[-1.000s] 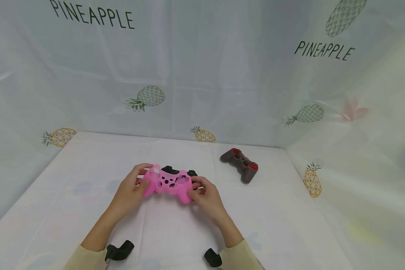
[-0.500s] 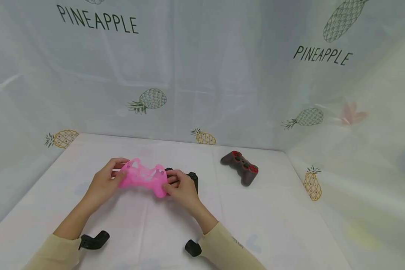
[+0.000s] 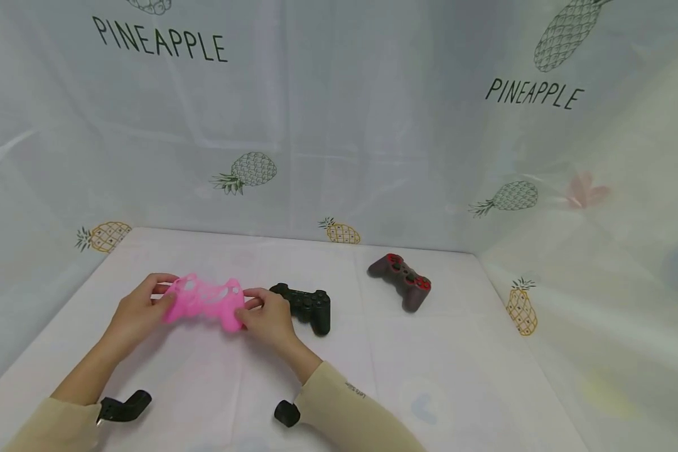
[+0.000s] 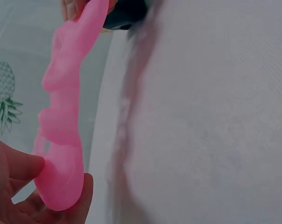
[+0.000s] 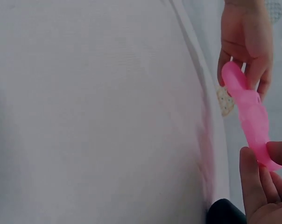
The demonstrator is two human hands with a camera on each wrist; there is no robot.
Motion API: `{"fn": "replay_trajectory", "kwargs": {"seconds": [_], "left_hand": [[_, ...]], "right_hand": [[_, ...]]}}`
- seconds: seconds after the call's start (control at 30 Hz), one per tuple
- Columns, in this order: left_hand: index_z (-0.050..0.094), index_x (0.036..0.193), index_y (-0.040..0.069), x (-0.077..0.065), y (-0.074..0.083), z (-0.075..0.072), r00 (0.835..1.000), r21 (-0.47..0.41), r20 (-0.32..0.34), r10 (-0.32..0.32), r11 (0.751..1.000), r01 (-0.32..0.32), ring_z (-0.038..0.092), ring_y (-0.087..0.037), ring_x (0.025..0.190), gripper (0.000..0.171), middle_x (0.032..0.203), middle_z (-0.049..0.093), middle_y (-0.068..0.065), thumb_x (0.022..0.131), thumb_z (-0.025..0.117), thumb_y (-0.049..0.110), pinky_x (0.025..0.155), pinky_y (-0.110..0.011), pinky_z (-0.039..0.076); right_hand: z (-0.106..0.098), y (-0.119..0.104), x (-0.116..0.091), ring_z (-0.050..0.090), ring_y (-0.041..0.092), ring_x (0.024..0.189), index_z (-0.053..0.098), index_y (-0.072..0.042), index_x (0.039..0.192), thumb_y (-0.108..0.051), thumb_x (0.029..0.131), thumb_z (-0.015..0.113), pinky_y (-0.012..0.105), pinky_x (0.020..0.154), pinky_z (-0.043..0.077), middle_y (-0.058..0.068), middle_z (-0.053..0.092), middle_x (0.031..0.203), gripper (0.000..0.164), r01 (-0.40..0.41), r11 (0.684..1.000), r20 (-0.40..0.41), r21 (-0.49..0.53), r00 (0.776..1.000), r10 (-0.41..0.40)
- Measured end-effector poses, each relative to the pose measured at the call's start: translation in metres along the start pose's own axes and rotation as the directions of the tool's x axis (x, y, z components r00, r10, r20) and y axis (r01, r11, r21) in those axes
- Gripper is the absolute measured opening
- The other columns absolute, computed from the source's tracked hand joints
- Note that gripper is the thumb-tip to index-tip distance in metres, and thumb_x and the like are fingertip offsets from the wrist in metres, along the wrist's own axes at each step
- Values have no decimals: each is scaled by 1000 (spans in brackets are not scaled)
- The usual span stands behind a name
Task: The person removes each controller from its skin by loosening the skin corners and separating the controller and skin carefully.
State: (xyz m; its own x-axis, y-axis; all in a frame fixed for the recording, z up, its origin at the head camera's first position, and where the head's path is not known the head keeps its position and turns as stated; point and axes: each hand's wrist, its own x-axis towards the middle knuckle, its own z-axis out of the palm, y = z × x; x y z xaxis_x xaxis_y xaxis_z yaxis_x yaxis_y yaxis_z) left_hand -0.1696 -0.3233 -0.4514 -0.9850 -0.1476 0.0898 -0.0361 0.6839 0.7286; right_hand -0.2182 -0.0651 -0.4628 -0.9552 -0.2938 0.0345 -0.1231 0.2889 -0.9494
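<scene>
Both hands hold a pink controller cover (image 3: 206, 300), a soft hollow shell shaped like a gamepad, a little above the table on the left. My left hand (image 3: 137, 314) pinches its left grip between thumb and fingers, and in the left wrist view thumb and fingers (image 4: 87, 198) lie on either side of that end. By its right grip my right hand (image 3: 270, 317) pinches the cover. Just beyond the right hand a black game controller (image 3: 311, 307) lies on the table, partly hidden by that hand. In the right wrist view the cover (image 5: 253, 116) spans between both hands.
A dark controller with red buttons (image 3: 401, 279) lies at the back right of the white-covered table (image 3: 429, 370). Pineapple-printed sheets (image 3: 373, 125) hang behind and beside the table. Black wrist mounts (image 3: 125, 407) stick out from both sleeves.
Both hands have carried the pink cover leftward, away from in front of the black controller, which now shows much more. The cover has tilted on the way. The red-buttoned controller stays in place.
</scene>
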Motion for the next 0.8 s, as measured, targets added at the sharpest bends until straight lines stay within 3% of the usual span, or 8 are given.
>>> {"fn": "replay_trajectory", "kwargs": {"seconds": [0.13,0.43,0.6,0.8], "left_hand": [[49,147,1,-7,-11,-1,1000,21,11,-14,1000,13,61,-49,114,44,135,58,-33,111,50,26,79,-38,49],[47,146,-1,-16,-23,-3,997,103,59,-47,994,41,59,-55,116,43,135,57,-38,111,50,23,85,-59,51],[47,145,-2,-18,-21,-6,994,129,91,-64,990,51,60,-52,111,43,133,56,-38,110,52,20,82,-60,53],[50,140,-2,-18,-23,-7,990,180,139,-22,984,-3,66,-48,104,42,126,62,-36,106,61,21,80,-59,57]], "right_hand": [[8,4,-3,68,1,64,78,-13,120,-9,88,82,19,63,53,-10,68,83,33,-14,999,6,-42,1000,14],[20,5,-10,62,-3,66,78,-11,118,-10,86,83,17,66,51,-11,69,78,32,14,991,35,-134,999,-9],[22,4,-12,61,-3,69,78,-11,119,-14,88,85,18,68,50,-12,68,80,32,15,982,51,-190,999,-5],[18,4,-15,58,-1,68,77,-9,120,-16,89,85,18,67,49,-11,69,78,33,5,975,73,-223,997,11]]}}
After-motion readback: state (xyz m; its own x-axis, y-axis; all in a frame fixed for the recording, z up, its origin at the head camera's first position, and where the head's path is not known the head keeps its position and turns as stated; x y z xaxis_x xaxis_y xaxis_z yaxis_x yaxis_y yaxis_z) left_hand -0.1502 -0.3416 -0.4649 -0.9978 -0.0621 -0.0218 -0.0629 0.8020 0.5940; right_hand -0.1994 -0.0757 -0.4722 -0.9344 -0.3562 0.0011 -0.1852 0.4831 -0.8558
